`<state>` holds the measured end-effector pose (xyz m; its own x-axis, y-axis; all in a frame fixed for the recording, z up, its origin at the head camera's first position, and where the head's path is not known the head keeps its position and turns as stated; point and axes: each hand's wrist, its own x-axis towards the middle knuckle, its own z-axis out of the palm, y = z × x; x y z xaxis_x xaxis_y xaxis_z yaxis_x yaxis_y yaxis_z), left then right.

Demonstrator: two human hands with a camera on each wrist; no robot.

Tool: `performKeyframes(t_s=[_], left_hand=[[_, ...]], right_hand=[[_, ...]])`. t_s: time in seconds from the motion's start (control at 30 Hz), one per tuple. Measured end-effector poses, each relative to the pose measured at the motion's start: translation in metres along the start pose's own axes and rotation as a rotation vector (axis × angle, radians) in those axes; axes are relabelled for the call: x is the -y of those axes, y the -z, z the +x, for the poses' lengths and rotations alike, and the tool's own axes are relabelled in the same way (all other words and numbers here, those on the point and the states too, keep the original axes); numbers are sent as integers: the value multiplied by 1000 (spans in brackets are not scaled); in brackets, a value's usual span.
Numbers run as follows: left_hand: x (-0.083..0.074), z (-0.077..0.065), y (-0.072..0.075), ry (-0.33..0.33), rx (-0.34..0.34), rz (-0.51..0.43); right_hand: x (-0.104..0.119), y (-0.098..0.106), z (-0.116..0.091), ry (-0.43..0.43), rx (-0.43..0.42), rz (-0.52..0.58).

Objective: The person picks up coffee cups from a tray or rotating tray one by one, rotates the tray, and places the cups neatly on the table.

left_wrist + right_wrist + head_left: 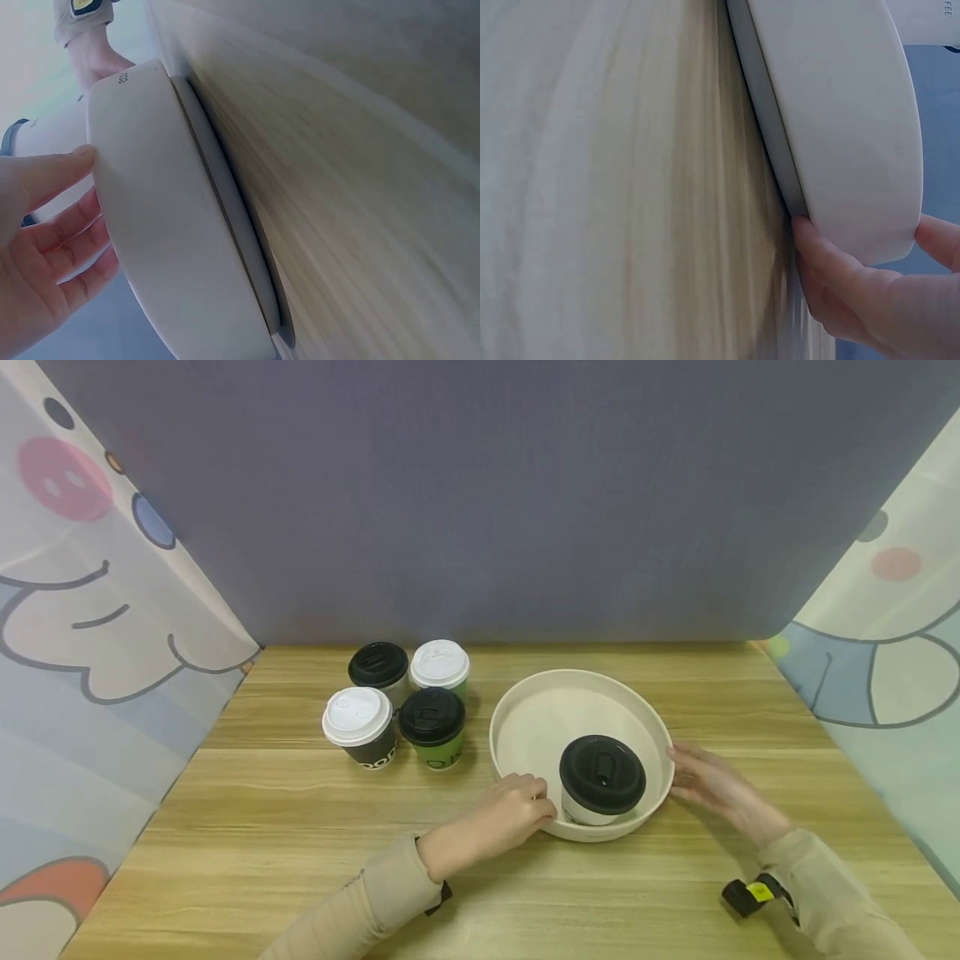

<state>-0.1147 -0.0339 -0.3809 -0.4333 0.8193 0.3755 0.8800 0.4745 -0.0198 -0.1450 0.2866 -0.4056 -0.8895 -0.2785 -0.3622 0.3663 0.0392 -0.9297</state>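
A round cream tray (567,703) with a raised wall sits on the wooden table, right of the middle. Inside it, near the front, stands a paper cup with a black lid (602,774). My left hand (504,818) pinches the tray's front-left rim; in the left wrist view its thumb (56,171) lies on the outer wall and the other fingers reach over the rim. At the tray's right side my right hand (716,789) grips the wall, fingertips (804,229) at its lower edge and thumb at the rim.
Left of the tray stand several lidded paper cups in a cluster: a black-lidded green cup (433,727), a white-lidded dark cup (360,725), a white-lidded green cup (440,667) and another black-lidded cup (378,667). A grey panel (510,510) rises behind the table, with printed curtains at both sides.
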Motion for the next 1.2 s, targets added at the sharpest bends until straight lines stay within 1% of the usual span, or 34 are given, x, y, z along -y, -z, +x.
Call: performKeyframes(t_s=[0.07, 0.2, 0.33, 0.47, 0.57, 0.73, 0.83, 1.0, 1.2], left_hand=[[1, -2, 0, 10, 5, 0], [5, -5, 2, 25, -7, -14], [10, -9, 0, 34, -30, -17], [16, -13, -1, 40, -55, -55], [20, -15, 1, 55, -60, -98], [26, -18, 5, 105, -39, -145], [29, -20, 5, 127, -29, -152], [34, -22, 6, 138, -28, -169], [38, -24, 7, 142, -21, -209]], right_hand=[[-1, 0, -2, 1, -2, -10], [-4, -2, -5, 2, -11, -15], [-8, -4, -8, 25, 34, 9], [-11, -7, -12, 45, 88, 36], [-13, -11, -16, 44, 95, 44], [-16, -17, -22, 38, 85, 70], [-17, -21, -25, 28, 74, 85], [-17, -29, -30, 11, 44, 126], [-16, -35, -33, 7, 3, 124]])
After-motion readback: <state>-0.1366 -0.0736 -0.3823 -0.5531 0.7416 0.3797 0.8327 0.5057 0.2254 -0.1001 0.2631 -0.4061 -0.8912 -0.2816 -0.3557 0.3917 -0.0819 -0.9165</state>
